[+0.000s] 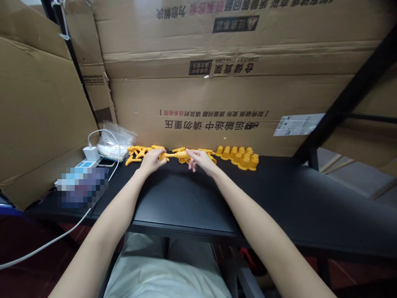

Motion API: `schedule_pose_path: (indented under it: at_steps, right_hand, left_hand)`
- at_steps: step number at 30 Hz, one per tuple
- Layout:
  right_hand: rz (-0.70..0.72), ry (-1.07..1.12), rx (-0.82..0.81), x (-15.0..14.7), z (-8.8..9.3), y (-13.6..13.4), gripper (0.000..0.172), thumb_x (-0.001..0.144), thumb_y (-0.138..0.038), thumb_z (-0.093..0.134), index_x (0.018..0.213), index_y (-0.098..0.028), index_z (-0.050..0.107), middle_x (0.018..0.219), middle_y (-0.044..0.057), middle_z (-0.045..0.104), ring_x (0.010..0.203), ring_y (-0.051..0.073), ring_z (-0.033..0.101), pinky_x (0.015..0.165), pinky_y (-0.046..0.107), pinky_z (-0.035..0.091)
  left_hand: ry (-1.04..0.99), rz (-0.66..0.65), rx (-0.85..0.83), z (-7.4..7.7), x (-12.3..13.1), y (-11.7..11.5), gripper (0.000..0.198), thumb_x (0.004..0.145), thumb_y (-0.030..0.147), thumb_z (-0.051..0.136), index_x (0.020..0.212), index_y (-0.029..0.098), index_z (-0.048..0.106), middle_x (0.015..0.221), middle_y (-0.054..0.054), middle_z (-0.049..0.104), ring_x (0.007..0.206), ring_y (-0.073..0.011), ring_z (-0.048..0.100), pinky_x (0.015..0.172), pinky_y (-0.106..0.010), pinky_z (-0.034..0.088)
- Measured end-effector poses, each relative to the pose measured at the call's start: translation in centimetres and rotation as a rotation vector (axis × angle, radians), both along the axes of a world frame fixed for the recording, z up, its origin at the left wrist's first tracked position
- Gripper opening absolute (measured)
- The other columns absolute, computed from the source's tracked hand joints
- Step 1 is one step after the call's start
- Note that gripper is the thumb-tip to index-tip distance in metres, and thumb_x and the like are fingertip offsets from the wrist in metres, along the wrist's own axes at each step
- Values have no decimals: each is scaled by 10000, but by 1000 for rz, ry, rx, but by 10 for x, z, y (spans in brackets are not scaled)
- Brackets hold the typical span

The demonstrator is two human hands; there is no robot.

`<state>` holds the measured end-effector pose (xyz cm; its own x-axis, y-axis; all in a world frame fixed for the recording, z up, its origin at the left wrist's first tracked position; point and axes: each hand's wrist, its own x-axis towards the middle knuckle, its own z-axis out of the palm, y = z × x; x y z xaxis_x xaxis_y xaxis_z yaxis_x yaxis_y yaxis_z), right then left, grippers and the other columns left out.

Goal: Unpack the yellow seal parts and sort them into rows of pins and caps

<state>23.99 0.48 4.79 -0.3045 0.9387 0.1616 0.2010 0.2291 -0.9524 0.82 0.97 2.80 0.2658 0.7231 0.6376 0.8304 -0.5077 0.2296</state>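
Observation:
Near the back of the black table, my left hand (151,162) is closed around the left end of a slim yellow-orange plastic part (180,155). My right hand (202,161) pinches the other end between thumb and fingers, so the part lies level between both hands. Its middle looks ribbed and its left side narrows to a thin stem. Behind my left hand lies a pile of branching yellow plastic pieces (135,155). Long yellow pieces (204,150) and small rounded ones sit behind my right hand, partly hidden by it.
Several yellow cup-shaped pieces (245,159) stand in rows to the right. A power strip with a white charger (91,153), a clear plastic bag (113,142) and a phone (106,163) lie left. A white cable (70,228) crosses the table edge. Cardboard (192,93) walls the back.

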Motion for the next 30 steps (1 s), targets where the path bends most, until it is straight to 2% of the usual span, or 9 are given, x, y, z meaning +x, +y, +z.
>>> schedule_pose_path:
  at_steps: [6, 10, 12, 14, 16, 18, 23, 30]
  right_hand:
    - [-149, 36, -58, -9, 1, -4, 485, 851, -593, 526, 580, -192, 488, 313, -18, 452, 256, 71, 358, 276, 186, 276]
    - [-218, 39, -104, -11, 1, -4, 516, 866, -609, 482, 565, -190, 490, 269, -45, 356, 245, 62, 284, 254, 186, 236]
    - [-205, 3, -120, -9, 1, -3, 515, 864, -619, 475, 617, -171, 526, 302, -35, 405, 247, 59, 310, 259, 184, 241]
    - [-146, -10, -98, -5, 1, 0, 444, 848, -579, 541, 743, -149, 574, 443, 6, 563, 296, 69, 429, 294, 181, 305]
    - [-54, 29, -22, -1, -2, 3, 354, 792, -474, 669, 919, -156, 582, 652, 30, 675, 423, 92, 567, 389, 186, 416]
    - [19, 78, 61, 2, -6, 7, 404, 717, -382, 755, 1008, -184, 556, 742, 12, 691, 524, 109, 624, 496, 212, 488]
    - [69, 112, 137, 4, -11, 13, 421, 657, -439, 775, 903, -194, 537, 647, -18, 659, 503, 118, 602, 546, 257, 501]
    - [65, 65, 158, 3, -6, 6, 480, 652, -600, 720, 799, -182, 536, 569, -8, 632, 428, 112, 564, 489, 245, 441]
  left_hand:
    - [-3, -8, 12, 2, 3, -3, 279, 750, 188, 647, 1028, 192, 641, 1012, -63, 707, 959, -199, 650, 882, -315, 483]
    - [-1, -22, 40, 2, 3, -2, 272, 747, 193, 647, 1020, 193, 644, 1005, -60, 709, 943, -201, 652, 868, -318, 488]
    - [-8, -21, 42, 1, 1, 0, 276, 742, 189, 650, 1018, 198, 644, 1000, -55, 712, 930, -199, 656, 856, -316, 493]
    - [-13, -16, 36, -1, -1, 1, 283, 739, 189, 654, 1022, 197, 645, 990, -53, 715, 918, -198, 659, 843, -315, 499]
    - [-14, -9, 23, -2, -3, 2, 286, 744, 196, 652, 1029, 191, 644, 984, -56, 716, 907, -201, 663, 832, -317, 503]
    - [-13, -8, 13, -2, -4, 3, 286, 748, 201, 650, 1034, 189, 643, 985, -56, 718, 903, -203, 665, 830, -320, 504]
    - [-16, -10, 12, 0, -3, 1, 284, 741, 195, 660, 1025, 193, 649, 982, -52, 719, 899, -202, 668, 826, -319, 505]
    - [-19, -36, 63, 1, -1, 1, 273, 725, 178, 676, 997, 192, 648, 970, -57, 717, 904, -212, 663, 830, -331, 507]
